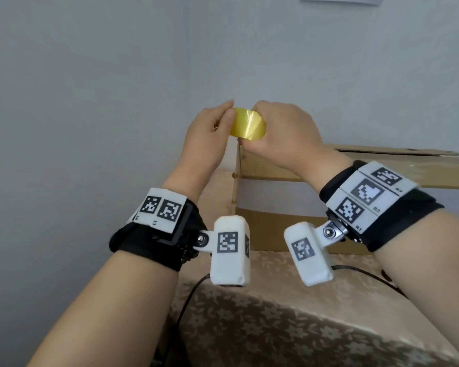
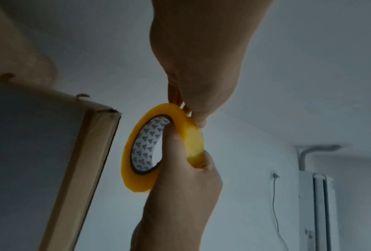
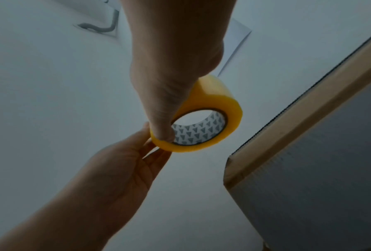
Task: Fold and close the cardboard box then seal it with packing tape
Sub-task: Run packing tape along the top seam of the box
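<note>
Your left hand point(image 1: 210, 131) pinches at the outer edge of the glossy yellow tape roll point(image 1: 248, 124), fingertips on its smooth rim. Your right hand point(image 1: 281, 128) grips the roll, a finger hooked through its white core printed with small grey triangles. The roll is held up in the air, above the near left corner of the matte brown cardboard box point(image 1: 355, 165), which sits on a floral-patterned tablecloth point(image 1: 276, 327).
</note>
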`<state>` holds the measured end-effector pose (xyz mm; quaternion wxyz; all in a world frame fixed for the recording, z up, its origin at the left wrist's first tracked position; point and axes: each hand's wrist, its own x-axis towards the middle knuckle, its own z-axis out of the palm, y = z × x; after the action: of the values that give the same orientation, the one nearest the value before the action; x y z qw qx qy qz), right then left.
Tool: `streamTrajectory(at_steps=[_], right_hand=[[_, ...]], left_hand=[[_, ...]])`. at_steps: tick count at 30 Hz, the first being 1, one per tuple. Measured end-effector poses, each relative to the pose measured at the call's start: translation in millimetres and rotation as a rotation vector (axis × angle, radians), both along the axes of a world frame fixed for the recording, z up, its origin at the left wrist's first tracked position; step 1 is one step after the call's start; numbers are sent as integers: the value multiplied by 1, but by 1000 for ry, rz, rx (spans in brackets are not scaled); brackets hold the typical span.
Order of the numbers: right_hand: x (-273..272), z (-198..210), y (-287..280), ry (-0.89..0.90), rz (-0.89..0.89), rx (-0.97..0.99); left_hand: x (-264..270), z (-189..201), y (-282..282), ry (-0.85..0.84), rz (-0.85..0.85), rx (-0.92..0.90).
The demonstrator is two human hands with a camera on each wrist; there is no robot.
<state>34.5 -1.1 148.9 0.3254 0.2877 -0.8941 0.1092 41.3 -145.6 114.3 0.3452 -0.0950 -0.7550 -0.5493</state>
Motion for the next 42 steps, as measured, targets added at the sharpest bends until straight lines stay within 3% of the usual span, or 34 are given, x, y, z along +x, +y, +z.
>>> streamTrajectory(at_steps=[9, 16, 33, 42], right_hand=[[-4, -4, -7, 15, -128, 82], [-6, -19, -6, 21, -155, 104], [-7, -27, 2, 96, -110, 58], [-6, -32, 7, 140, -103, 65]], left_hand=[[0, 0, 6, 42, 10, 116], [-2, -13, 1, -68, -148, 250], [-9, -23, 12, -125, -239, 255], [-4, -23, 17, -46, -121, 229]])
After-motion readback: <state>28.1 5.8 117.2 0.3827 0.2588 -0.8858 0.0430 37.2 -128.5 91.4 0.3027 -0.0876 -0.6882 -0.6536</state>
